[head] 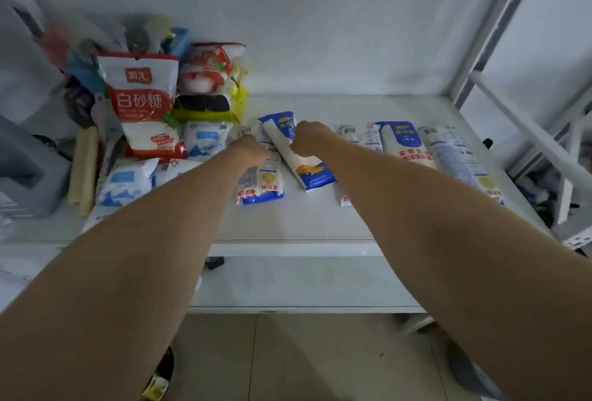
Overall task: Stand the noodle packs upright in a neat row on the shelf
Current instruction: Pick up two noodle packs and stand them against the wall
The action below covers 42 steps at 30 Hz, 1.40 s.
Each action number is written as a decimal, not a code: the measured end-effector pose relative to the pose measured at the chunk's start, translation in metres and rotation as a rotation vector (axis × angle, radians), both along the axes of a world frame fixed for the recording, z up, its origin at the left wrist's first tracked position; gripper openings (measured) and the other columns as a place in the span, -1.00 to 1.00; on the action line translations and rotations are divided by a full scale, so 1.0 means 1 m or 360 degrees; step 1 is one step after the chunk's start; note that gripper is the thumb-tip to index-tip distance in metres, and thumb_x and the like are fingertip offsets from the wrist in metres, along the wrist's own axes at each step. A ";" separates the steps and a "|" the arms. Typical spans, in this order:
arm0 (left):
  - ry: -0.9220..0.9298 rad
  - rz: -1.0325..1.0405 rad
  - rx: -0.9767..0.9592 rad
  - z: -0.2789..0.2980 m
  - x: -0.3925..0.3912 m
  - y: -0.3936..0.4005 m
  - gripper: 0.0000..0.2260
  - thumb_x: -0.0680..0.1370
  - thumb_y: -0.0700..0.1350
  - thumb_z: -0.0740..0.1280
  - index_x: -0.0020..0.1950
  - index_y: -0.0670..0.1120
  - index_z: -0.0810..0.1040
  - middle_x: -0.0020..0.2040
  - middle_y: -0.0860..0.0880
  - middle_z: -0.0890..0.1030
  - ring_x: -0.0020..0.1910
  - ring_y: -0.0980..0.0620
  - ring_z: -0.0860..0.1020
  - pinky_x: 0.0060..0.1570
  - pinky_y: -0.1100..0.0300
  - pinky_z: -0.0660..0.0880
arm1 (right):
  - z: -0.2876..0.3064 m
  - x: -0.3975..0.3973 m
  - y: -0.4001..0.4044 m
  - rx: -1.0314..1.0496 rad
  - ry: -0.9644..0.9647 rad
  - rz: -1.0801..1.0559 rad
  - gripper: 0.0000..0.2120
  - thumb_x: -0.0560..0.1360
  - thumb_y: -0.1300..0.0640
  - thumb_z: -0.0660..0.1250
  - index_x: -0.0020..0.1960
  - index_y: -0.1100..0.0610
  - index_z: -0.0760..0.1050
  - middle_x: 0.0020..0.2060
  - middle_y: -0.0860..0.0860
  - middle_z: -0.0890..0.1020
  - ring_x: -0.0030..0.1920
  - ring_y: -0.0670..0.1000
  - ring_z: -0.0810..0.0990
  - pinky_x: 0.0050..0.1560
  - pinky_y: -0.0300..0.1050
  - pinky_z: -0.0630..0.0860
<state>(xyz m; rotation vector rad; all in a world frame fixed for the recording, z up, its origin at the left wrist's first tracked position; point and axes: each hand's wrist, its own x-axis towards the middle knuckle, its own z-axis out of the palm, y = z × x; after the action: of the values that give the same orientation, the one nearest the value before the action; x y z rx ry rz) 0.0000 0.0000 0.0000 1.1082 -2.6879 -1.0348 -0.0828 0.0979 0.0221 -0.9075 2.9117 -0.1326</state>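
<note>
**Both hands on the middle packs, nothing upright yet**

Reaching deep onto the white shelf [320, 224] now, both arms out. Left hand [248, 149] down on the flat noodle pack [260, 181] at the left of the spread, fingers curled out of view, so cannot tell whether gripping it or merely pressing. Right hand [309, 141] closed around the tilted noodle pack [299, 157], pinching it near the far end, the pack slanting across its neighbour with the blue bottom end pointing toward the shelf's front edge. Three more packs lying flat further right: one mostly hidden under the right forearm [362, 138], then the blue-topped pack [405, 144], then the pale pack [455, 157] near the shelf's right frame. Sugar bag [142, 102] and salt bags [206, 138] crowding the left side.

Best played like this, probably: lift the tilted pack clear of the one beneath before turning, not dragging both. Swing the far end up, seat the blue end squarely on the shelf, lean the back against the rear wall. Left hand steadying the neighbour so nothing slides. Start the row tight beside the groceries, labels forward, leaving room rightward.
</note>
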 end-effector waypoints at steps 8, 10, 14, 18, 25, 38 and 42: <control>-0.0289 0.0103 -0.0072 -0.020 0.031 0.001 -0.60 0.61 0.06 0.19 0.33 -0.18 0.41 0.22 -0.20 0.55 0.21 -0.13 0.55 0.28 0.00 0.47 | -0.015 0.013 0.021 -0.0021 -0.0328 -0.0126 -0.58 0.58 -0.04 0.16 0.26 0.26 0.42 0.15 0.15 0.59 0.06 0.13 0.58 0.03 -0.06 0.47; -0.0314 0.0110 -0.0066 -0.021 0.032 -0.005 -0.56 0.58 0.09 0.24 0.33 -0.18 0.41 0.21 -0.19 0.56 0.22 -0.14 0.55 0.29 -0.01 0.46 | -0.015 0.013 0.023 -0.0086 -0.0475 -0.0169 -0.51 0.57 -0.11 0.16 0.28 0.27 0.41 0.11 0.16 0.59 0.15 0.16 0.60 0.11 -0.03 0.51; -0.0153 0.0183 -0.0062 -0.003 0.000 -0.033 -0.48 0.49 0.10 0.39 0.31 -0.19 0.41 0.21 -0.21 0.57 0.17 -0.16 0.58 0.21 0.00 0.52 | -0.001 -0.017 0.007 -0.0270 -0.0558 -0.0256 -0.39 0.52 -0.17 0.26 0.36 0.26 0.34 0.25 0.15 0.55 0.25 0.16 0.54 0.29 0.02 0.47; -0.0143 0.0209 0.0073 -0.014 0.007 -0.031 -0.46 0.44 0.05 0.47 0.28 -0.20 0.41 0.18 -0.20 0.58 0.15 -0.16 0.60 0.11 0.05 0.53 | -0.018 -0.010 0.010 -0.0204 -0.0763 -0.0295 -0.40 0.46 -0.26 0.29 0.24 0.22 0.41 0.16 0.14 0.58 0.16 0.12 0.58 0.27 -0.02 0.46; -0.0039 0.0304 0.0722 -0.033 0.009 -0.027 -0.64 0.40 -0.10 0.53 0.04 -0.20 0.47 0.10 -0.20 0.65 0.09 -0.18 0.64 0.18 -0.08 0.55 | -0.054 -0.011 0.010 -0.0416 -0.1305 -0.0506 -0.56 0.32 -0.21 0.47 -0.05 0.10 0.45 0.15 0.03 0.63 0.22 0.08 0.57 0.33 -0.04 0.41; 0.0358 0.0385 0.0885 -0.051 0.008 -0.014 -0.57 0.32 -0.15 0.56 0.08 -0.21 0.50 -0.04 -0.13 0.64 -0.02 -0.12 0.63 0.08 -0.01 0.55 | -0.073 -0.016 0.021 -0.1026 -0.1395 -0.0603 -0.52 0.24 -0.01 0.59 0.05 0.15 0.53 0.02 0.11 0.71 0.03 0.14 0.68 0.17 0.17 0.56; 0.0610 0.0435 0.0881 -0.051 0.006 -0.013 -0.65 0.39 -0.16 0.52 0.10 -0.18 0.51 -0.02 -0.15 0.64 -0.02 -0.15 0.63 -0.03 0.03 0.56 | -0.071 -0.014 0.021 -0.1252 -0.1315 -0.0565 -0.58 0.30 0.01 0.56 0.04 0.15 0.50 -0.07 0.07 0.71 -0.08 0.08 0.69 0.07 0.09 0.61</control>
<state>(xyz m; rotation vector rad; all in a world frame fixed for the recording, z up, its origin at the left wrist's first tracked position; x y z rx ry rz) 0.0060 -0.0126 -0.0509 1.1480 -1.9384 -1.7731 -0.0970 0.1187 -0.0485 -0.2293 2.1448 -1.3649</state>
